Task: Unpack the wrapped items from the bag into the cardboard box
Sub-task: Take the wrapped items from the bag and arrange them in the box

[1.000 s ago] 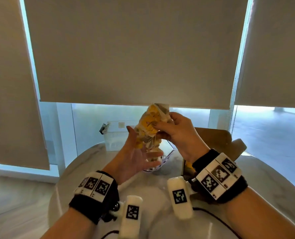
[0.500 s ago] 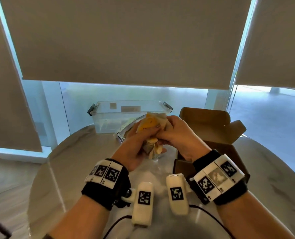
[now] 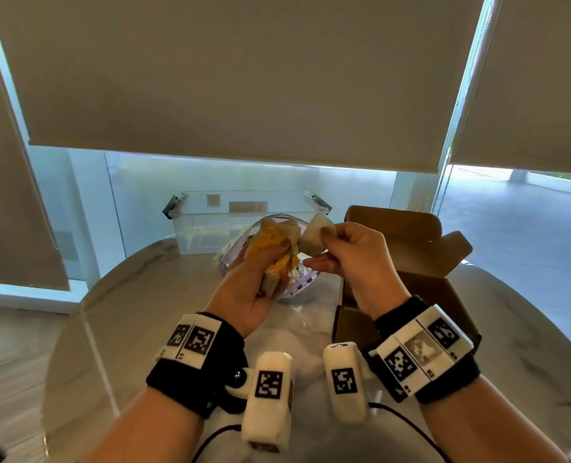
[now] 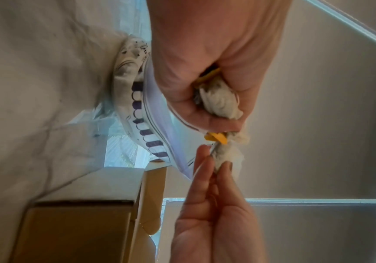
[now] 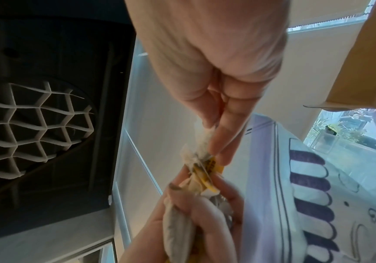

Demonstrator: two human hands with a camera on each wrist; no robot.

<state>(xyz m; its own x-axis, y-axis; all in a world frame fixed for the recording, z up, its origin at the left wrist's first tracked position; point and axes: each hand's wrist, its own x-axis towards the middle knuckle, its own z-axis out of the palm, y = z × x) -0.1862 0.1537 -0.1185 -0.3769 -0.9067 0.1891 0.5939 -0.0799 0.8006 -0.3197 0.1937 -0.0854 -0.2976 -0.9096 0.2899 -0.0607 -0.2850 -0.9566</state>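
Head view: left hand (image 3: 254, 282) wrapped around bundle (image 3: 274, 248) of yellow-and-white wrapped items, held above far-centre of tabletop (image 3: 143, 315), over bag (image 3: 297, 282). Right hand (image 3: 350, 259) pinching one pale wrapped piece (image 3: 314, 237) between thumb and forefinger, other fingers loosely curled. Piece touching bundle's upper right side, likely being peeled off for box (image 3: 421, 285), open at right side of tabletop, flaps up. Bundle long axis roughly vertical, tilted, top away from camera. Clear tub (image 3: 244, 215) at far edge, behind bag.

Left wrist view: fingers closed tight round bundle (image 4: 218, 101), wrapper ends sticking out past fist toward right hand (image 4: 214, 213). Grip probably there to anchor bundle while other hand tugs. Bag (image 4: 151, 124) with dark scallop print just beside fist. Box (image 4: 76, 231) below.

Right wrist view: fingertips (image 5: 218, 142) clamped on white wrapper end, yellow strip (image 5: 207, 170) bridging to left fist (image 5: 196, 220). Pull line runs hand to hand, along bundle's length. Bag (image 5: 313, 195) at right.
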